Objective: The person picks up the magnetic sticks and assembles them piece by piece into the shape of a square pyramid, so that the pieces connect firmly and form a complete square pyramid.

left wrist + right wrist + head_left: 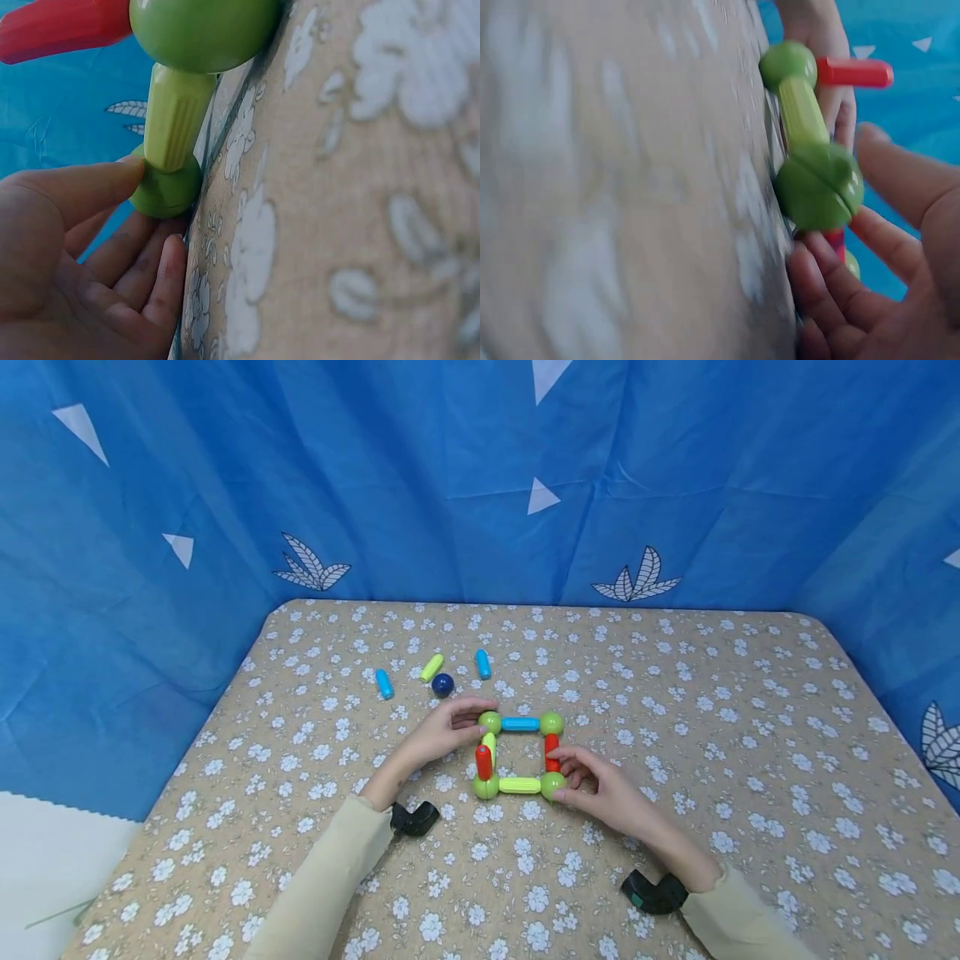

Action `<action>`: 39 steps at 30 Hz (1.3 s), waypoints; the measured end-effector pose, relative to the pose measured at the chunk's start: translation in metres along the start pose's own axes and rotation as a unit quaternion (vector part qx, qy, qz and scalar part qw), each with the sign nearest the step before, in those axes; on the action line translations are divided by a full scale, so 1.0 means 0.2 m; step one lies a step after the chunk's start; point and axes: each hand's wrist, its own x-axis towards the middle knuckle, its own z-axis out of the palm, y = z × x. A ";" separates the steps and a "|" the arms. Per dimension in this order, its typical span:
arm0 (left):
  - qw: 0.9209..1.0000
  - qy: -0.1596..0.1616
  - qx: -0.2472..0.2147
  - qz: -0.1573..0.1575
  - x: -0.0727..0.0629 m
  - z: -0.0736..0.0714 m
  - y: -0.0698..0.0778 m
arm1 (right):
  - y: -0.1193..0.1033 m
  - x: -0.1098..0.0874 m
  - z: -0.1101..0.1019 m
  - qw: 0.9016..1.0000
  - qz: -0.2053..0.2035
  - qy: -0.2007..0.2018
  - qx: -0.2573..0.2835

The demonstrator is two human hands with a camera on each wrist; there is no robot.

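Note:
A square of magnetic-looking building pieces lies on the tablecloth, with a green ball at each corner. Its sides are a blue rod (pixel 521 724) at the back, a red rod (pixel 552 753) on the right, and yellow-green rods at the front (pixel 519 785) and left (pixel 174 120). Another red rod (pixel 483 763) stands up from the near-left ball (pixel 486 787). My left hand (pixel 447 729) pinches the far-left green ball (pixel 491 722) between thumb and fingers. At the near-right green ball (pixel 821 187), my right hand (pixel 606 785) has its thumb and fingers around it, with the forefinger by the right red rod.
Beyond my left hand lie a dark blue ball (pixel 442 685), a yellow-green rod (pixel 432 667) and two blue rods, one on the left (pixel 384 684) and one on the right (pixel 483 664). The flowered tablecloth (pixel 735 735) reaches back to a blue curtain (pixel 450 460).

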 end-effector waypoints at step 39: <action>0.990 -0.071 0.119 0.004 -0.20 0.03 -0.07 | 0.12 0.28 -0.16 0.997 0.058 -0.007 0.044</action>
